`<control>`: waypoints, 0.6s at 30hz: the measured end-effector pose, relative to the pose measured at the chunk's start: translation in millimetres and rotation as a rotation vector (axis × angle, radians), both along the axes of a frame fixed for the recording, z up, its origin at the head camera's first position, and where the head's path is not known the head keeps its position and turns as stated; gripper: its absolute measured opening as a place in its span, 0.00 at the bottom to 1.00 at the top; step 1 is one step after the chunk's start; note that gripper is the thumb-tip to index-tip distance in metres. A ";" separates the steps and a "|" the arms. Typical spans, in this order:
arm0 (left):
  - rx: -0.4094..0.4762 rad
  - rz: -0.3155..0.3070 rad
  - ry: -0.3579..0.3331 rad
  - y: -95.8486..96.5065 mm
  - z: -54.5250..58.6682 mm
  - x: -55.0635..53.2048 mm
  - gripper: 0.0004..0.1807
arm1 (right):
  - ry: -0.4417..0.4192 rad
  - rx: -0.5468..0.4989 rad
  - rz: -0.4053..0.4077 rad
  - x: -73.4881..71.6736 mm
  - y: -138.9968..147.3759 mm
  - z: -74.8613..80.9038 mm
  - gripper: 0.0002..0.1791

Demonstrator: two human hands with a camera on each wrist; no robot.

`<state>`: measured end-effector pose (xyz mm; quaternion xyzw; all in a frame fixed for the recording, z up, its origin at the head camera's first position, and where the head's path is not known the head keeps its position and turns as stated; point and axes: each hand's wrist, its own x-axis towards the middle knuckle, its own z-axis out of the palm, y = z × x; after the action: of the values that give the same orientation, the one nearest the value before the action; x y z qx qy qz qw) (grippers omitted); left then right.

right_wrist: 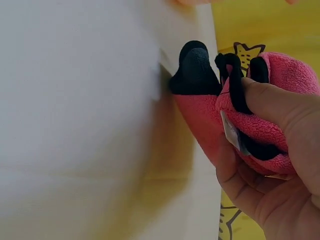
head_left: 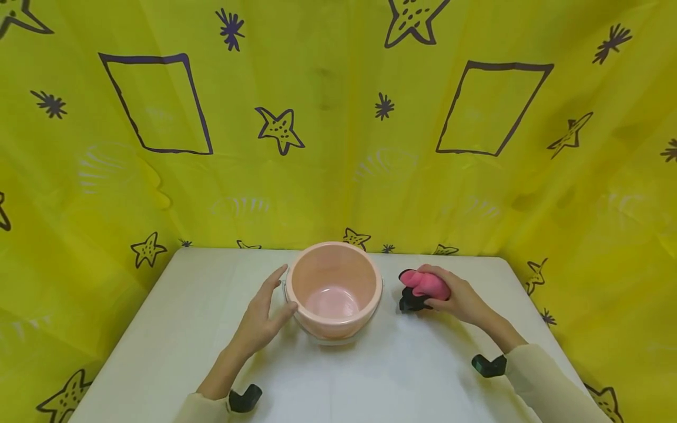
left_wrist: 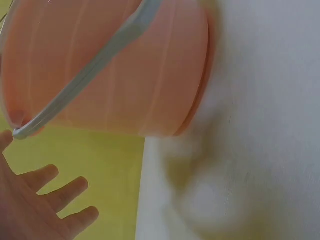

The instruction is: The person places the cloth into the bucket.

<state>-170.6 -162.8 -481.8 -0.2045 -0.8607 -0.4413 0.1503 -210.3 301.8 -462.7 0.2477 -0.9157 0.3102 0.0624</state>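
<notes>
Right grip [head_left: 458, 297], mine: fingers and thumb curled round one pink-and-black plush toy [head_left: 431, 285], near and right of the peach bucket [head_left: 334, 264]. Left grip [head_left: 259, 321]: holding nothing, fingers spread at bucket's left rim. Status, I judge: grasping done; release outstanding.

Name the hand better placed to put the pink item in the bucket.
Probably the right hand: it grips the pink item, while the left hand, fingers spread, is beside the bucket.
</notes>
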 end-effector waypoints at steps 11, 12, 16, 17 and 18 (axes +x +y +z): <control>0.190 -0.094 -0.120 17.6 -6.0 3.4 0.42 | -0.033 -0.021 -0.028 1.8 2.2 13.3 0.41; 0.210 -0.101 -0.131 18.0 -6.9 3.5 0.41 | -0.037 -0.024 -0.030 1.8 2.7 14.1 0.41; 0.264 -0.128 -0.154 18.8 -10.1 2.4 0.41 | -0.048 -0.021 -0.042 2.1 3.3 15.8 0.42; 0.272 -0.132 -0.154 18.9 -11.0 1.8 0.41 | -0.047 -0.023 -0.042 2.0 3.4 15.5 0.42; 0.274 -0.135 -0.151 19.1 -11.7 1.4 0.41 | -0.047 -0.024 -0.041 2.1 3.7 15.3 0.42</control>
<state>-169.2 -143.7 -493.5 -0.2056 -0.7855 -0.5780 0.0815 -208.3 305.5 -447.3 0.2208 -0.9180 0.3257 0.0504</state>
